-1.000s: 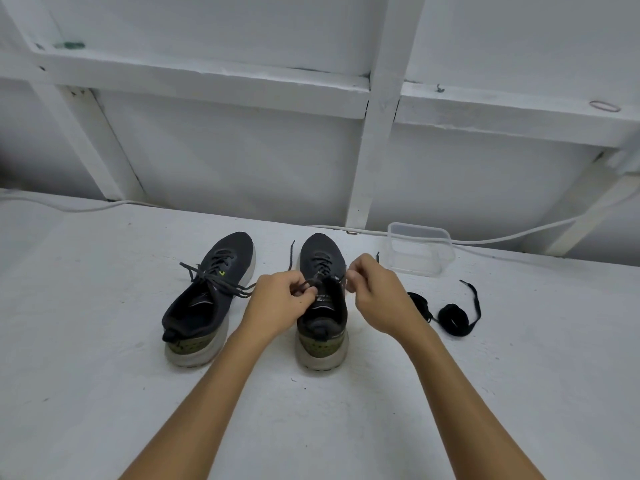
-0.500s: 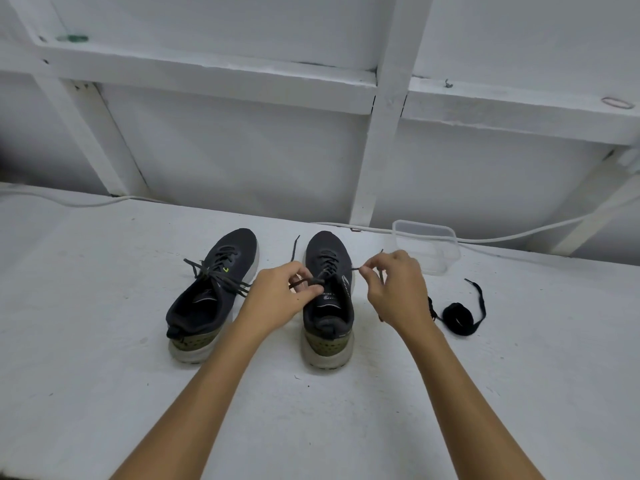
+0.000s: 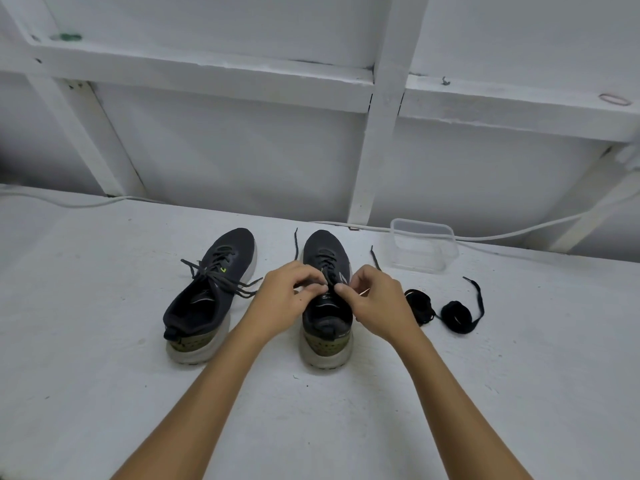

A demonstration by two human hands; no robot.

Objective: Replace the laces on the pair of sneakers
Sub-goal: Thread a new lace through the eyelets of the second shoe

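Two dark sneakers with olive heels stand side by side on the white table. The left sneaker [image 3: 207, 299] has its dark lace tied in a loose bow. Over the tongue of the right sneaker [image 3: 327, 327] my left hand [image 3: 289, 296] and my right hand [image 3: 375, 301] meet, each pinching the old lace [image 3: 329, 268] near the top eyelets. The lace's loose ends trail on the table on both sides of the toe. Two coiled black laces [image 3: 457, 315] lie on the table right of my right hand.
A clear plastic container [image 3: 420, 245] stands behind the coiled laces near the wall. A white cable [image 3: 502, 233] runs along the back edge of the table. White wooden framing rises behind, with a rubber band on its ledge at the upper right.
My right hand has come back in from the side to the tongue, beside my left hand. The lace end it had drawn out to the right now lies on the table.
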